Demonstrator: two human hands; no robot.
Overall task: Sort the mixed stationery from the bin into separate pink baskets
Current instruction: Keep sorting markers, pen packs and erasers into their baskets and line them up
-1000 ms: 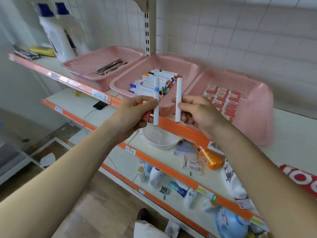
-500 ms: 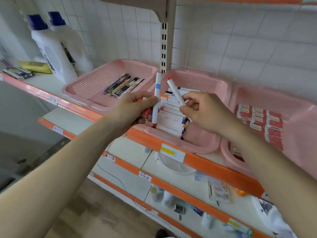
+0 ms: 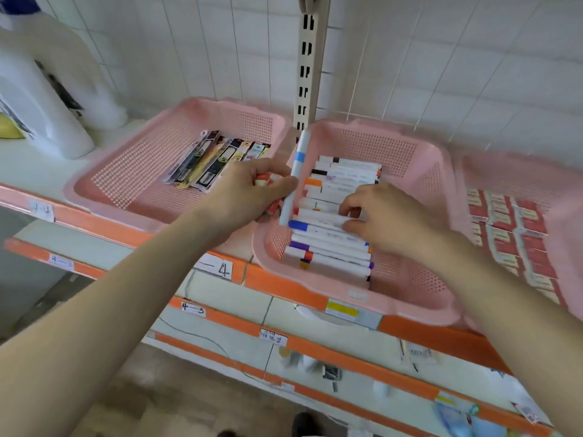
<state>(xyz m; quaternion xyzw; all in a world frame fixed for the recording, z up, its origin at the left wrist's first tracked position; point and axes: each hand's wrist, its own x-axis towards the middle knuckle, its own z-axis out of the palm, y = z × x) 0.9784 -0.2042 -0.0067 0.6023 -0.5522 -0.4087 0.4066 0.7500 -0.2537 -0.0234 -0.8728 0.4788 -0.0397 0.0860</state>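
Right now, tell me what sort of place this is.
Likely a small shop or stockroom: tiered shelves with orange edge strips bearing handwritten labels, a slotted upright on a tiled wall, a white bottle beside pink baskets.

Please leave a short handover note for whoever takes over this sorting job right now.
Left grip: holds a blue-banded marker upright, plus small red-and-white pieces.
Right grip: pinches a white marker in the row inside the middle basket.
Done: flat packets in the left basket, red boxes in the right basket.
Left: lay down both markers; the bin is out of view.
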